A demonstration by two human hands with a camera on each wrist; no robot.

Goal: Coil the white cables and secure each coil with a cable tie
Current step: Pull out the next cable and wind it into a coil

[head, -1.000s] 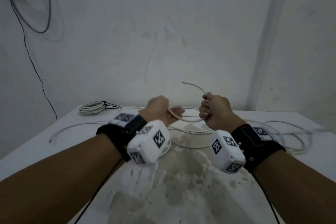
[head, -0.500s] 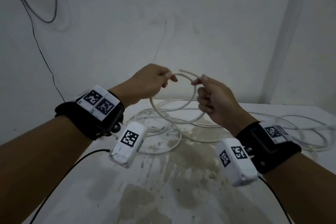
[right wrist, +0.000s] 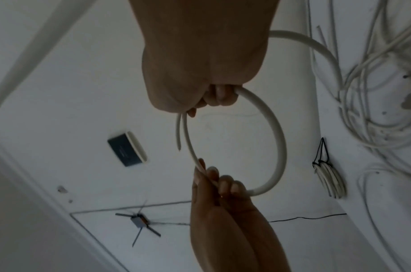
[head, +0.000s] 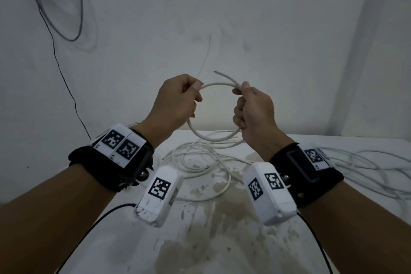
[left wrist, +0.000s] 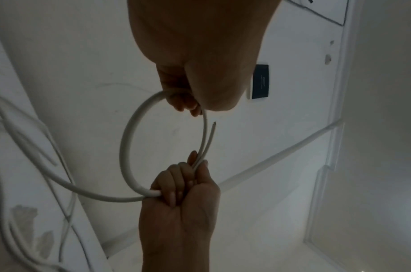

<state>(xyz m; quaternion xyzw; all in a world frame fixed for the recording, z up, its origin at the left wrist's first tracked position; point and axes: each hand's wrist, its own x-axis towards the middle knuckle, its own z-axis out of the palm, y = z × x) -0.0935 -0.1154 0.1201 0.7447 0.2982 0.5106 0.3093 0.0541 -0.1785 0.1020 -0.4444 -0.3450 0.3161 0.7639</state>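
Holding first loop of white cable [head: 213, 138] in air above table [head: 367, 147] far edge: right hand [head: 253, 113] fisted on crossing, left hand [head: 175, 102] pinching top arc. Risk: stiff cable springs open if either grip loosens; slack on table may tangle.

White cable [head: 213, 139] in one upright loop, tail among loose cables [head: 200, 162]

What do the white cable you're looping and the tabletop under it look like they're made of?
The round white cable gripped by both hands looks like matte plastic-sheathed wire: it bends into a smooth loop, and its cut end shows a darker core. The flat white tabletop looks like painted board or laminate; its patchy brownish wear leaves that open.
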